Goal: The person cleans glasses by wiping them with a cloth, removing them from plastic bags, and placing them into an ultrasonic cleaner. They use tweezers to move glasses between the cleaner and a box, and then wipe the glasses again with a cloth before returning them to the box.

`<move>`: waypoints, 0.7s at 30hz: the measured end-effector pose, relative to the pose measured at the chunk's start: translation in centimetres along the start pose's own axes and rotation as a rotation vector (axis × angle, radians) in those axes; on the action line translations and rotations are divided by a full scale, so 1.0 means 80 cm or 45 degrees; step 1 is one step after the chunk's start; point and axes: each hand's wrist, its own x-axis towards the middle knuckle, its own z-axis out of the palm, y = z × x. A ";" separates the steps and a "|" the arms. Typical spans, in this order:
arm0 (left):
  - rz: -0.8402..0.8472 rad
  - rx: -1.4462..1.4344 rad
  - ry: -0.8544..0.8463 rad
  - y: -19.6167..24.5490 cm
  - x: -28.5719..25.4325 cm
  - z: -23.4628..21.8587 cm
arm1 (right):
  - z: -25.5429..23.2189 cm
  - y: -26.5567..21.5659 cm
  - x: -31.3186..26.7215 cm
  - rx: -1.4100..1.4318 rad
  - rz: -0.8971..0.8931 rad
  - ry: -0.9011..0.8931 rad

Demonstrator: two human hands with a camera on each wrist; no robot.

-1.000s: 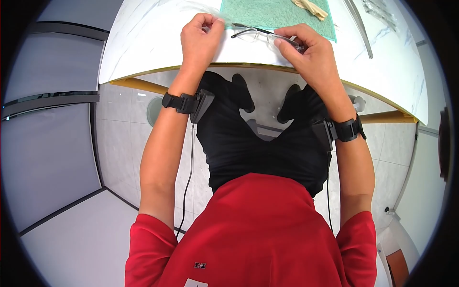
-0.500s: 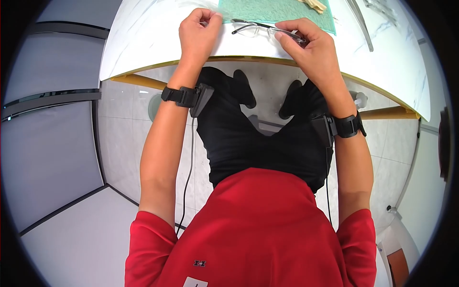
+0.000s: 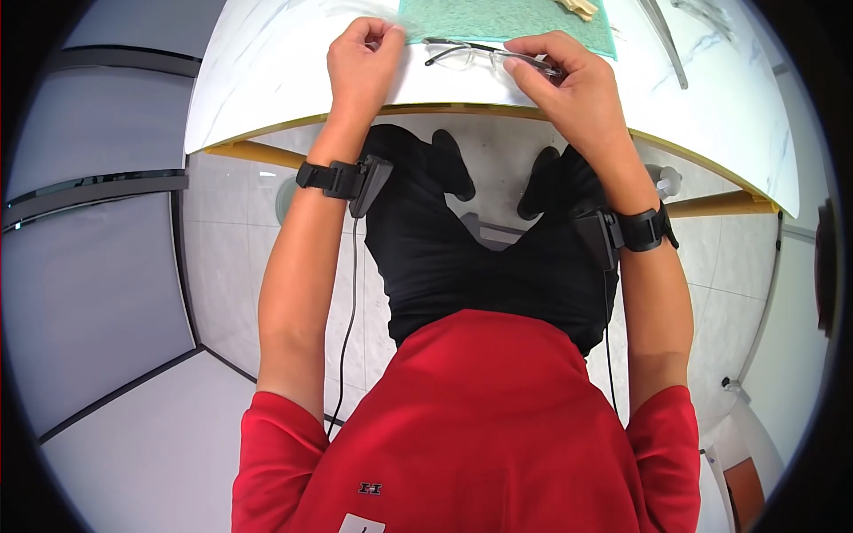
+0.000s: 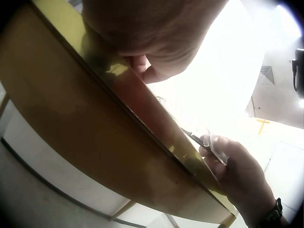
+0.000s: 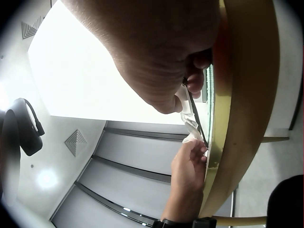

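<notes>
A pair of eyeglasses (image 3: 480,48) with thin dark temples and clear lenses lies level over the near part of the table, just in front of a green towel. My right hand (image 3: 582,84) pinches its right end between thumb and fingers, and part of the frame is hidden behind them. To the left, my left hand (image 3: 362,71) has thumb and index finger pinched at a wispy clear plastic film (image 3: 360,9), close to the free end of the eyeglasses. From the right wrist view, a lens (image 5: 191,124) shows between both hands.
The green towel (image 3: 506,22) lies on the white marbled table (image 3: 258,80), with a beige cloth-like item (image 3: 579,9) on it. A long grey strip (image 3: 666,44) and clear-wrapped things (image 3: 705,16) lie to the right. The table's gold edge (image 3: 462,108) runs below both hands.
The head view has shifted a little, so towel and table edge sit higher. Both hands keep their holds, and the eyeglasses stay nearly in place.
</notes>
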 end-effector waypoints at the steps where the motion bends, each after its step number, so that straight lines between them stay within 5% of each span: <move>1: 0.001 -0.003 0.001 0.000 0.000 0.000 | 0.000 -0.001 0.001 -0.006 0.000 -0.001; 21: -0.016 -0.018 -0.027 -0.003 -0.004 0.001 | -0.002 -0.003 -0.002 -0.044 0.046 -0.027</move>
